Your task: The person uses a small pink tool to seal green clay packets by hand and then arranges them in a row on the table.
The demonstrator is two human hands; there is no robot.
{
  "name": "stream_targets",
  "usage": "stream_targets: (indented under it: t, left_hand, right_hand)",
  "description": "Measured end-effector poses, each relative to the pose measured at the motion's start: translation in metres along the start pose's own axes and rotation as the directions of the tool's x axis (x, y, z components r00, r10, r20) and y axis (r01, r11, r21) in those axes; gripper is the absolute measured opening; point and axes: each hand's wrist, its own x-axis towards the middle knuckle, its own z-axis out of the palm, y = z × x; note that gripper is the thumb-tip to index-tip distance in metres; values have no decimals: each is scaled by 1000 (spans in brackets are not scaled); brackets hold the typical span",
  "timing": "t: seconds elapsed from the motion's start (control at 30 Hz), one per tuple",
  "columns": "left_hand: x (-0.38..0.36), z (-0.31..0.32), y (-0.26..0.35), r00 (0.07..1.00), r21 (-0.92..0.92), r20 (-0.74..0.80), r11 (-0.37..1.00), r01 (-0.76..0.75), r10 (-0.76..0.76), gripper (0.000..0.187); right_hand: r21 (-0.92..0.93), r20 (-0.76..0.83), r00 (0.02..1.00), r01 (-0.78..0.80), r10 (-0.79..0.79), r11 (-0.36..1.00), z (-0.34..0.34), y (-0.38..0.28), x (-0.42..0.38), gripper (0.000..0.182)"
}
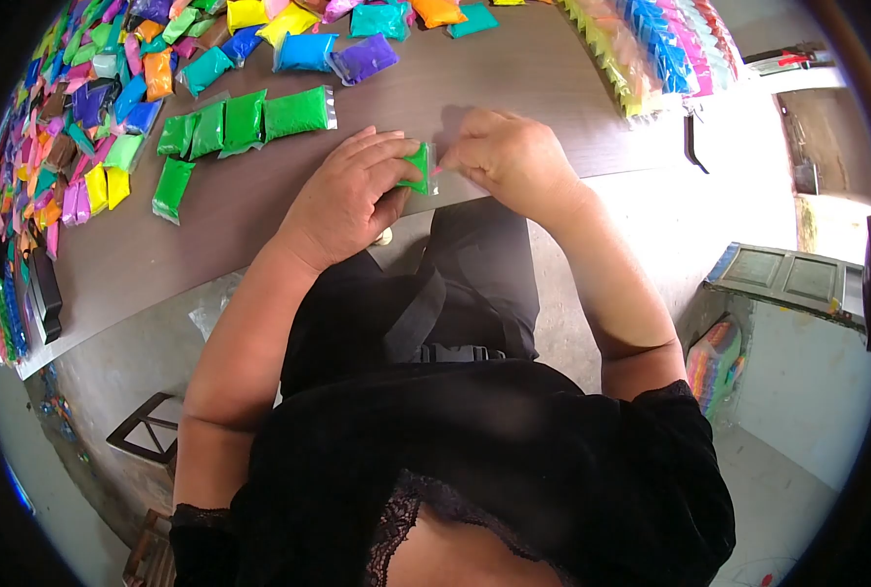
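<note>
My left hand (347,196) is closed on a small green packet (418,166) at the table's front edge, its clear end pointing right. Just beyond that end, my right hand (515,161) has its fingers pinched together. A tiny bit of pink (437,170) shows between its fingertips and the packet; I cannot tell what it is. To the left of my hands, several filled green packets lie in a row, the closest being a green packet (298,113) with a clear end. Another green packet (171,190) lies nearer to me, below the row's left end.
A large pile of coloured packets (83,108) covers the left side of the brown table (259,215). Blue (305,53) and purple (365,61) packets lie behind the green row. Strips of coloured packets (650,54) stand at the back right. A dark stool (147,428) is at lower left.
</note>
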Motion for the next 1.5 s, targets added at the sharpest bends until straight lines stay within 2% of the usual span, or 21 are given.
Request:
stream_targets:
  t: [0.1,0.3,0.4,0.5,0.73,0.8,0.9,1.0,1.13,1.4,1.5]
  left_hand:
    - [1,-1,2,1000,-7,2,1000,8,-8,26]
    - [0,0,0,1000,2,2,1000,6,-6,24]
    - [0,1,0,1000,2,0,1000,9,-9,23]
    - [0,1,1,1000,7,-7,1000,7,-7,23]
    - [0,1,0,1000,14,-4,1000,0,0,23]
    - [-1,0,1,1000,13,-13,1000,-5,5,23]
    - [0,0,1,1000,10,-18,1000,-12,12,23]
    - [0,1,0,1000,8,-17,1000,-10,10,23]
    - [-1,1,1,1000,23,-16,1000,-14,14,23]
    - [-1,1,2,1000,53,-2,998,-26,26,20]
    - [0,1,2,999,75,-18,996,-38,39,17]
  right_hand:
    - [-6,-20,1000,10,-10,1000,0,0,0,17]
    - [-91,-34,999,0,-3,996,1,1,1,19]
    - [-57,8,1000,27,-27,998,-1,1,2,10]
    - [-55,64,997,46,-43,997,-3,1,2,9]
    - [0,49,998,25,-25,1000,-2,1,5,10]
    - [54,52,995,86,-88,995,-4,0,8,17]
    - [87,64,990,121,-127,989,-4,1,9,17]
    - [70,128,986,99,-108,993,-5,2,10,16]
    - [87,101,986,122,-131,989,-5,0,13,16]
    - [2,253,928,283,-274,959,-13,0,27,15]
    - [50,180,914,361,-364,931,-14,1,29,10]
